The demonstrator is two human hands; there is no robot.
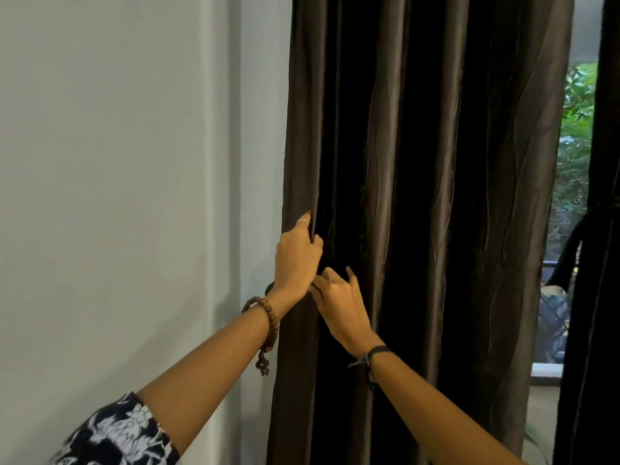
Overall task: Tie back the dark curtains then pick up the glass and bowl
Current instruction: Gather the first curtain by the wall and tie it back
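A dark brown curtain [419, 162] hangs in loose folds from top to bottom, filling the middle of the head view. My left hand [297, 260] grips a fold at the curtain's left edge, fingers curled into the fabric. Just below and to the right, my right hand [339, 297] has its fingers pushed into the folds; what it holds, if anything, is hidden. A second dark curtain [597, 297] at the far right is gathered by a dark tie-back [604, 206]. No glass or bowl is in view.
A pale grey wall [117, 196] stands left of the curtain. Between the two curtains a narrow window gap [570, 162] shows green foliage and a railing outside.
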